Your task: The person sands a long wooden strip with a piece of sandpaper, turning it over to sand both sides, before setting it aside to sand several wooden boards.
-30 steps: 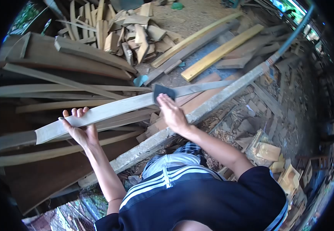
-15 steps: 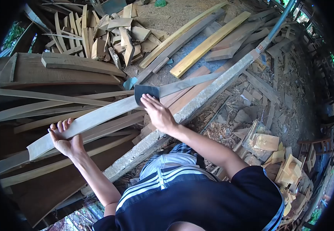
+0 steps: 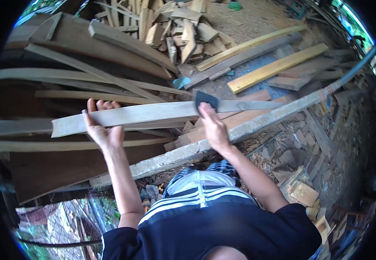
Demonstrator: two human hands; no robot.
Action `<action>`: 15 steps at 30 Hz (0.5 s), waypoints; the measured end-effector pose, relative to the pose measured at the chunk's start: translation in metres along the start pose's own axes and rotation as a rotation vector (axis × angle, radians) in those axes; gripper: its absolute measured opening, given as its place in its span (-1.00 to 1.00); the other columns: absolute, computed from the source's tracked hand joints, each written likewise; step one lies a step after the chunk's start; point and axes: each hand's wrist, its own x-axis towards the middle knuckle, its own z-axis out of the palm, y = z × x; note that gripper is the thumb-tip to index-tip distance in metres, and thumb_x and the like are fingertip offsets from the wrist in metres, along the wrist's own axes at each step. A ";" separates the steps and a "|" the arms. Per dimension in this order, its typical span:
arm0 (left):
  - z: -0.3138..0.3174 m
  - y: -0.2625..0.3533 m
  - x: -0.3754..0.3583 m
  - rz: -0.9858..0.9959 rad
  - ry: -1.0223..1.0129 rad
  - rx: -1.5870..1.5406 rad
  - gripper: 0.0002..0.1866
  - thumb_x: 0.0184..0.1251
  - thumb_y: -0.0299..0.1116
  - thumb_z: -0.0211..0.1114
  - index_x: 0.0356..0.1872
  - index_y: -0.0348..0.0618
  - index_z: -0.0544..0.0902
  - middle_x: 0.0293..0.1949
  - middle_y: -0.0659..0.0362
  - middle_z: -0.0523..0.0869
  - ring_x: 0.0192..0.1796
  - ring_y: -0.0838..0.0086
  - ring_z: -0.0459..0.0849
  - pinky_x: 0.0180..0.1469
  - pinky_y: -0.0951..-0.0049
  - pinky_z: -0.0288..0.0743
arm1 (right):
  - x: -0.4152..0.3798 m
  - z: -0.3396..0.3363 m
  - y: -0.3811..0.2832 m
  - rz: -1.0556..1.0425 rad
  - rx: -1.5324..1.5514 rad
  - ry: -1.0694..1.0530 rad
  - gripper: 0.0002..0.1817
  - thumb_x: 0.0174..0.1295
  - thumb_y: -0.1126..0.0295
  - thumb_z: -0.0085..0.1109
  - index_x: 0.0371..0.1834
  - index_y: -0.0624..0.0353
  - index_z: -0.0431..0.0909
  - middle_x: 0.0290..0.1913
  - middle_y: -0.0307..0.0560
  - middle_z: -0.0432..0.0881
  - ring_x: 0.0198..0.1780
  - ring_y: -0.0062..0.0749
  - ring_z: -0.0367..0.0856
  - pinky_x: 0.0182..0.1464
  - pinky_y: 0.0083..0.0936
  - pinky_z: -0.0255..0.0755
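A long, slightly curved pale wooden plank (image 3: pixel 153 113) lies across the middle of the head view. My left hand (image 3: pixel 105 135) supports it from below near its wide left end, with the thumb in front and the fingertips showing over the far edge. A dark sheet that looks like sandpaper (image 3: pixel 207 99) is bent over the plank's upper edge. My right hand (image 3: pixel 215 130) holds that sheet against the wood, its fingers pressed together on the lower part. The plank's narrow far end reaches toward the concrete beam.
A long concrete beam (image 3: pixel 257 128) runs diagonally in front of my body. Several curved planks (image 3: pixel 84 96) lie to the left. Behind is a heap of wood offcuts (image 3: pixel 188 37); a yellow board (image 3: pixel 279 68) lies at the right. Chips and scraps cover the ground nearby.
My head view has turned, so the scene sits further right and the plank looks more level. Both hands keep their hold; the sheet stays against the plank.
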 end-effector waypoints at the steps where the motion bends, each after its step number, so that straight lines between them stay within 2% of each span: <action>1: 0.001 -0.001 -0.003 0.005 0.057 0.006 -0.70 0.40 -0.11 0.09 -0.02 -0.02 0.59 -0.20 0.09 0.65 -0.14 0.30 0.58 0.14 0.12 0.41 | -0.008 0.000 0.020 0.015 0.000 0.016 -0.60 0.30 0.55 -0.06 0.22 0.33 0.38 0.25 0.24 0.41 0.31 -0.03 0.37 0.36 -0.28 0.26; 2: -0.011 0.000 -0.002 -0.046 -0.022 -0.019 -0.68 0.38 -0.10 0.12 0.02 0.02 0.59 -0.12 0.09 0.68 -0.01 0.27 0.61 0.25 0.07 0.34 | -0.018 0.000 0.046 0.120 -0.019 0.055 -0.60 0.30 0.57 -0.06 0.23 0.33 0.38 0.24 0.24 0.41 0.28 -0.03 0.40 0.33 -0.29 0.31; 3: -0.010 -0.005 -0.005 -0.043 -0.014 -0.024 -0.66 0.39 -0.10 0.11 0.08 0.04 0.55 -0.06 0.08 0.67 0.05 0.26 0.59 0.27 0.06 0.33 | -0.022 -0.003 0.067 0.223 -0.043 0.093 -0.59 0.29 0.59 -0.07 0.23 0.33 0.38 0.24 0.25 0.42 0.26 -0.04 0.43 0.29 -0.31 0.35; 5: -0.007 -0.017 -0.013 -0.032 -0.037 0.017 -0.64 0.40 -0.09 0.10 0.14 0.05 0.51 -0.02 0.08 0.65 0.09 0.26 0.58 0.29 0.02 0.30 | -0.023 -0.014 0.079 0.267 -0.346 0.050 -0.58 0.32 0.58 -0.10 0.26 0.31 0.35 0.25 0.24 0.40 0.18 -0.07 0.52 0.18 -0.33 0.48; 6: -0.005 -0.022 -0.016 -0.020 -0.025 0.026 -0.63 0.40 -0.09 0.10 0.15 0.05 0.49 0.00 0.07 0.64 0.07 0.27 0.58 0.30 0.00 0.29 | -0.016 -0.009 0.051 0.417 -0.170 0.074 -0.59 0.34 0.54 -0.10 0.26 0.31 0.35 0.26 0.24 0.39 0.15 -0.11 0.54 0.09 -0.37 0.56; 7: -0.003 -0.025 -0.017 -0.019 -0.016 0.037 -0.62 0.41 -0.09 0.10 0.17 0.06 0.48 0.01 0.07 0.63 0.05 0.29 0.59 0.30 -0.01 0.28 | -0.010 0.001 0.027 0.397 -0.068 0.052 -0.61 0.36 0.50 -0.10 0.24 0.29 0.37 0.26 0.23 0.39 0.20 -0.14 0.50 0.06 -0.41 0.57; 8: -0.016 -0.022 -0.008 -0.047 -0.046 -0.011 -0.60 0.37 -0.11 0.16 0.17 0.04 0.51 -0.09 0.04 0.62 -0.04 0.29 0.58 0.34 -0.07 0.24 | -0.008 0.023 0.012 0.209 -0.123 0.100 -0.62 0.33 0.52 -0.05 0.22 0.26 0.39 0.23 0.21 0.43 0.24 -0.13 0.47 0.15 -0.40 0.53; 9: -0.021 -0.021 -0.005 -0.068 -0.053 -0.034 -0.56 0.32 -0.06 0.21 0.17 0.04 0.52 -0.25 0.06 0.59 -0.21 0.34 0.58 0.35 -0.07 0.25 | 0.002 0.022 -0.033 0.003 -0.186 0.078 -0.58 0.27 0.55 0.00 0.23 0.25 0.39 0.22 0.19 0.45 0.25 -0.09 0.45 0.27 -0.34 0.42; 10: -0.025 -0.022 -0.001 -0.069 -0.058 -0.042 -0.54 0.30 -0.04 0.23 0.17 0.03 0.52 -0.31 0.07 0.56 -0.27 0.34 0.57 0.35 -0.07 0.25 | 0.003 0.034 -0.057 -0.100 -0.106 0.038 -0.54 0.23 0.59 0.03 0.25 0.27 0.37 0.23 0.16 0.44 0.28 -0.06 0.41 0.34 -0.31 0.32; 11: -0.027 -0.023 0.001 -0.070 -0.064 -0.049 -0.51 0.28 -0.02 0.25 0.17 0.02 0.52 -0.36 0.09 0.54 -0.33 0.35 0.56 0.35 -0.07 0.26 | 0.006 0.045 -0.073 -0.225 -0.013 0.032 -0.53 0.23 0.61 -0.02 0.26 0.27 0.36 0.26 0.14 0.41 0.30 -0.05 0.38 0.33 -0.31 0.33; 13: -0.020 -0.023 -0.001 -0.102 -0.009 -0.080 -0.44 0.18 0.02 0.34 0.08 -0.15 0.57 -0.49 0.07 0.55 -0.38 0.35 0.58 0.33 -0.01 0.31 | 0.010 0.035 -0.099 -0.223 0.026 -0.002 -0.56 0.23 0.64 -0.09 0.21 0.27 0.43 0.22 0.12 0.47 0.27 -0.06 0.42 0.27 -0.33 0.41; 15: -0.021 -0.024 0.000 -0.061 0.049 -0.036 -0.41 0.08 0.08 0.40 -0.05 -0.24 0.61 -0.52 0.08 0.56 -0.38 0.37 0.59 0.23 0.06 0.46 | 0.003 0.034 -0.060 -0.299 -0.045 0.016 -0.54 0.21 0.65 -0.06 0.22 0.24 0.42 0.23 0.11 0.46 0.27 -0.08 0.43 0.25 -0.34 0.43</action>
